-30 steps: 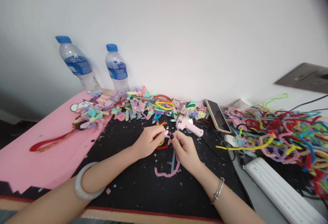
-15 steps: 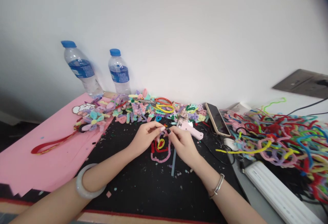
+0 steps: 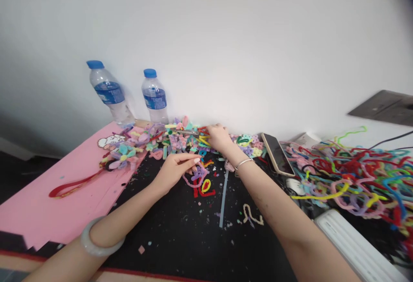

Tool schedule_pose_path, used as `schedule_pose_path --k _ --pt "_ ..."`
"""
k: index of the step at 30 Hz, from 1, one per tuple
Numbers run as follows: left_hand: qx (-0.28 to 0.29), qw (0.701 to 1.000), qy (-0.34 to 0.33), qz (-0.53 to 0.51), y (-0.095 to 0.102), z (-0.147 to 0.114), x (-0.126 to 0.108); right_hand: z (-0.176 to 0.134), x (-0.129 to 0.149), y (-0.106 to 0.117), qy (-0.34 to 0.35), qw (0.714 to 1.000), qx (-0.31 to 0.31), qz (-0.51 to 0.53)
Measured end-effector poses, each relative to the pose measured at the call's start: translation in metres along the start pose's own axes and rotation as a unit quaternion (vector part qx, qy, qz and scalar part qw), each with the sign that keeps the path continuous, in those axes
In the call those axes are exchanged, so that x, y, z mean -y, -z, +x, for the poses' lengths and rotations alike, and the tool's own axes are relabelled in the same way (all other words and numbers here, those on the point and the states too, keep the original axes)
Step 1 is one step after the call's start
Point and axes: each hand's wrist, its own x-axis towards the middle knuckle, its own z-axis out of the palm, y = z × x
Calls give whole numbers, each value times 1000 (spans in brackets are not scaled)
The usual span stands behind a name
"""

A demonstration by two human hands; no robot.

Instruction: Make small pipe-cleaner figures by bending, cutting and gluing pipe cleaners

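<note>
My left hand [image 3: 176, 171] pinches a pink and purple pipe-cleaner shape [image 3: 191, 184], its loop hanging above the black mat. Just under that loop lie a bent red pipe-cleaner piece [image 3: 209, 193] and a small yellow ring [image 3: 205, 185]. My right hand [image 3: 220, 139] is stretched toward the wall, fingers curled over the handles of the scissors [image 3: 193, 133]. The scissors rest on a heap of small pipe-cleaner pieces [image 3: 174, 140]; my fingertips there are partly hidden. A pale blue strip [image 3: 223, 200] lies on the mat between my arms.
Two water bottles [image 3: 111, 94] lean on the wall behind a pink sheet [image 3: 77, 170]. A red strap [image 3: 74, 183] lies on it. To the right are a phone [image 3: 277, 153], tangled pipe cleaners [image 3: 348, 178] and a white power strip [image 3: 351, 243]. A cream pipe cleaner [image 3: 251, 216] lies on the mat.
My right hand has left the pipe-cleaner shape and moved up to the scissors' handles. My left hand keeps the shape, now raised slightly. The view has shifted a little.
</note>
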Motion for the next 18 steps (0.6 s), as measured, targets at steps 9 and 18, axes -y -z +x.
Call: schedule_pose_path --k 9,18 --pt "40 995 20 89 24 -7 -4 -14 -1 28 18 990 -143 4" --pt "40 945 -117 303 30 -11 -4 -91 2 36 -54 962 -124 236"
